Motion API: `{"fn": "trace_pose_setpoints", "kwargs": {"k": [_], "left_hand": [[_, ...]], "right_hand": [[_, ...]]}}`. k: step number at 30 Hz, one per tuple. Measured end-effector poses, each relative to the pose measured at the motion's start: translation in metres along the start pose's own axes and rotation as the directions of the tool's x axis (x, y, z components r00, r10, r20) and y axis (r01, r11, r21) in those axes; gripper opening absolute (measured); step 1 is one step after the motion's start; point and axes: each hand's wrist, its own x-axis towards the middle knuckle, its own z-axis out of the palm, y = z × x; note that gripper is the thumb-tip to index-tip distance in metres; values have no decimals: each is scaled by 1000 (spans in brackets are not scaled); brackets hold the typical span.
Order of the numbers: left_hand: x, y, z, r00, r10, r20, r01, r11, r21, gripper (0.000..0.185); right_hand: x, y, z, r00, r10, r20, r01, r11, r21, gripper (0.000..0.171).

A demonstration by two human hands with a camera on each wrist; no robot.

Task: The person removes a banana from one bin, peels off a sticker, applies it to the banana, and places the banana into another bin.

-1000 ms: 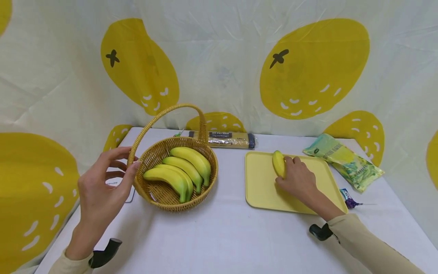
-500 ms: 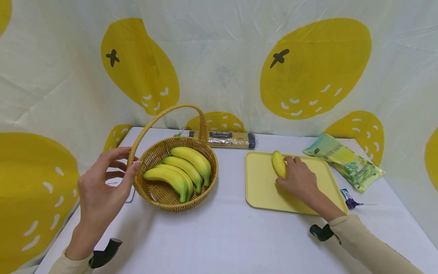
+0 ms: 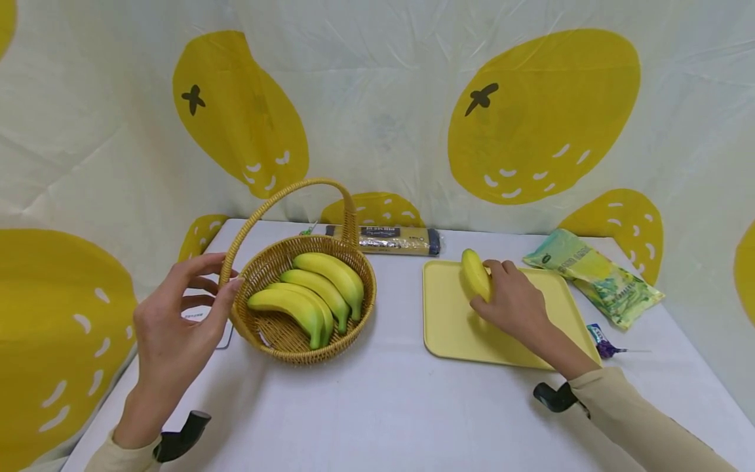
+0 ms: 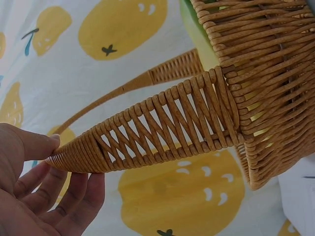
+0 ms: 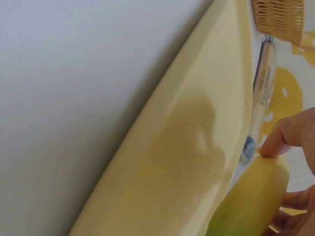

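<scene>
Where our right hand [image 3: 514, 303] curls its fingers [image 3: 494, 269] round a single banana [image 3: 475, 275], the fruit is tilted with its far end raised above the yellow tray [image 3: 448, 328]. From the right wrist view we see a fingertip [image 5: 275, 146] pressing the banana's side while the tray's raised rim [image 5: 162, 118] runs just beside it, with bare desk [image 3: 389, 406] beyond. We find open room between the tray's left edge and the basket [image 3: 360, 308], and more across the desk's front.

Our left hand [image 3: 177, 321] holds the basket where the handle [image 3: 283, 195] meets the rim, thumb [image 4: 29, 145] on top and fingers [image 4: 74, 196] curled beneath the woven strip, so it grips the wicker. Inside the basket lies a bunch of bananas [image 3: 312, 292], yellow with greenish tips. The tray holds only the banana in our right hand.

Behind the basket a long packet of spaghetti [image 3: 392, 240] lies along the desk's back edge. A green snack bag [image 3: 592, 276] lies just right of the tray, and a small purple wrapper [image 3: 601, 342] sits near the tray's front right corner. A lemon-print cloth [image 3: 377, 98] hangs close behind.
</scene>
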Motion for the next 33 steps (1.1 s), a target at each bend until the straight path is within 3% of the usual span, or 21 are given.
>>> {"fn": "trace_pose_setpoints", "kwargs": {"k": [13, 22, 33], "left_hand": [[0, -1, 0, 1000, -14, 14, 14, 1000, 8, 51], [-1, 0, 2, 1000, -9, -16, 9, 1000, -3, 55], [-1, -1, 1, 1000, -3, -6, 3, 1000, -5, 52]], "right_hand": [[6, -21, -11, 997, -56, -50, 57, 998, 16, 63], [11, -38, -15, 991, -113, -65, 114, 993, 18, 66], [20, -69, -24, 965, -226, -132, 233, 972, 41, 65]]}}
